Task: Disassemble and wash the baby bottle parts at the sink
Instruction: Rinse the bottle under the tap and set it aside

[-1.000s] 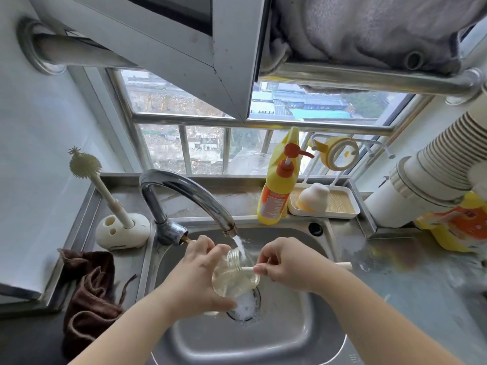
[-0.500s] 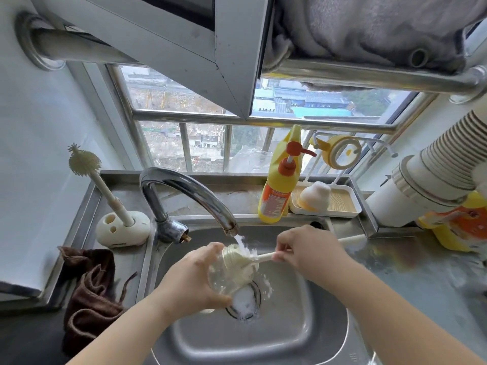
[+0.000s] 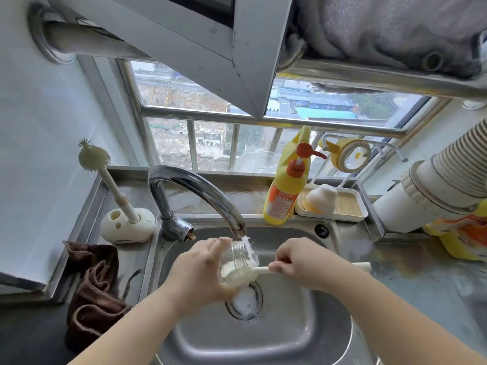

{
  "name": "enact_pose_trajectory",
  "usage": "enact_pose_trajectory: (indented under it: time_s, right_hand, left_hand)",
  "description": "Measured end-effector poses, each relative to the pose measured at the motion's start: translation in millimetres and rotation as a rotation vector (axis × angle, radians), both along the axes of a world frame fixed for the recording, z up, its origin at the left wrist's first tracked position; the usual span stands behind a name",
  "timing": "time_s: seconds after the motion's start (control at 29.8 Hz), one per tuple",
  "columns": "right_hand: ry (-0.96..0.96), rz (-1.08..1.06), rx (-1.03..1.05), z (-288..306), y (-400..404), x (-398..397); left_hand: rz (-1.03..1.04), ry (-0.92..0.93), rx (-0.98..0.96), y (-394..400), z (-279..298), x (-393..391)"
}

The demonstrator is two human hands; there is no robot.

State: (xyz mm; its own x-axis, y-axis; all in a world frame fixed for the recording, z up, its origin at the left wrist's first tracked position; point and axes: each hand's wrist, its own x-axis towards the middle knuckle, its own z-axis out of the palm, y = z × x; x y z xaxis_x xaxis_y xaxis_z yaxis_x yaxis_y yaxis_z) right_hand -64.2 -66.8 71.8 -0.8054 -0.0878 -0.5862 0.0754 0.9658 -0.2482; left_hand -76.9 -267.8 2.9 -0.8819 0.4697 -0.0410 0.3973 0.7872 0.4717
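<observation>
Both forearms reach forward, left hand [image 3: 200,270] curled in a grip, right hand [image 3: 297,262] pinching with fingertips.

Clear bottle [image 3: 238,267] tilted under the running tap, mouth rightward, brush [image 3: 259,270] head apparently inside.

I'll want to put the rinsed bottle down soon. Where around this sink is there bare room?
The wet steel counter right of the sink, in front of the white pipe, is bare. A smaller strip lies between the brush holder and the faucet. The back ledge is crowded: soap bottle and tray. The brown cloth fills the left.
</observation>
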Motion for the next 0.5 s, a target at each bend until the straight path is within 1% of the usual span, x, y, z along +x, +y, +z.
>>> enact_pose_trajectory:
  time_s: [0.1, 0.13, 0.2, 0.24, 0.27, 0.3, 0.44, 0.5]
  right_hand:
    - [0.027, -0.072, -0.142, 5.7, 3.2, -4.9]
    - [0.041, -0.12, -0.206, 4.6, 1.2, -5.7]
    - [0.043, -0.192, -0.278, 2.7, 0.2, -5.6]
    - [0.033, -0.199, -0.28, 1.1, 2.1, -3.8]
    - [0.025, -0.2, -0.272, 0.1, 4.9, -1.8]
    - [0.019, -0.196, -0.261, -0.6, 7.5, 0.2]
    - [0.03, -0.163, -0.289, -2.4, 3.7, 5.8]
    - [0.057, -0.167, -0.283, -3.0, 1.0, 7.9]
  left_hand:
    - [0.01, 0.052, 0.043, 2.8, -5.0, 1.7]
    - [0.015, 0.036, 0.081, 7.1, -3.3, 5.0]
    - [-0.037, 0.037, 0.142, 11.3, -6.2, 14.1]
    - [-0.053, 0.03, 0.16, 10.5, -8.6, 18.6]
    - [-0.063, -0.059, 0.153, 8.2, -8.3, 21.9]
    - [-0.067, -0.11, 0.139, 4.5, -7.9, 21.4]
    - [-0.034, -0.187, 0.065, 1.3, 5.8, 4.0]
    - [-0.03, -0.229, 0.082, 0.5, 7.1, -0.9]
